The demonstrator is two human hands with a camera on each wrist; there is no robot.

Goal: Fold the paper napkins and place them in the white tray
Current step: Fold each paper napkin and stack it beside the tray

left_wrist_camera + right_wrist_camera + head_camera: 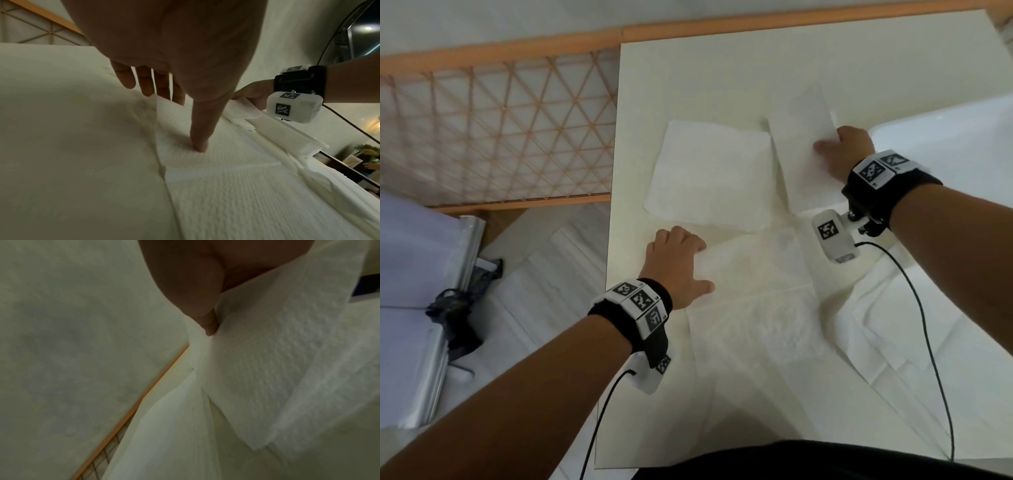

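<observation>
A flat, unfolded paper napkin (756,301) lies on the white table (688,68) in front of me. My left hand (678,260) presses its far left corner with straight fingers and the thumb (200,129) laid down on the paper. My right hand (842,150) pinches a folded napkin (804,150), thumb on top, and holds it tilted off the table beside the white tray (941,137) at the right. In the right wrist view the thumb (193,296) grips that napkin (267,361). A stack of napkins (709,174) sits between the hands.
More loose napkins (914,329) lie at the near right. A wooden lattice panel (493,126) stands past the table's left edge, with silver frames (431,308) on the floor below it. Black cables (928,342) trail from both wrists.
</observation>
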